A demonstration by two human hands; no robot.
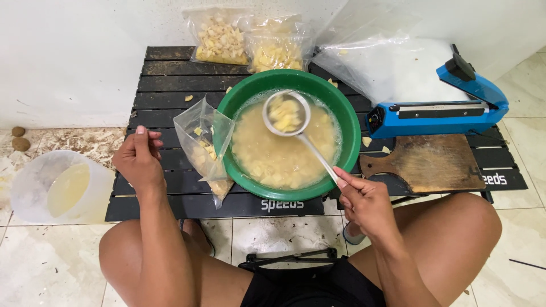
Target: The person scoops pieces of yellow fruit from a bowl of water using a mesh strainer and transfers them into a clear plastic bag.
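Left hand (138,159) pinches bag (203,149) rim, fingers closed, mouth held open beside bowl (348,122) for short transfer. Right hand (364,203) grips strainer (286,113) handle, closed; scoop raised over liquid, level, 1 load of pale chunks (285,114) draining.

This looks like a home food-prep corner, set low on a pale tiled floor (284,233) against a white wall (74,57). A low black slatted surface (165,85) carries a green basin (347,122) at its middle, filled clear bags (222,40) at its far edge, and a blue heat sealer (438,111) with a wooden board (426,165) toward its right edge.
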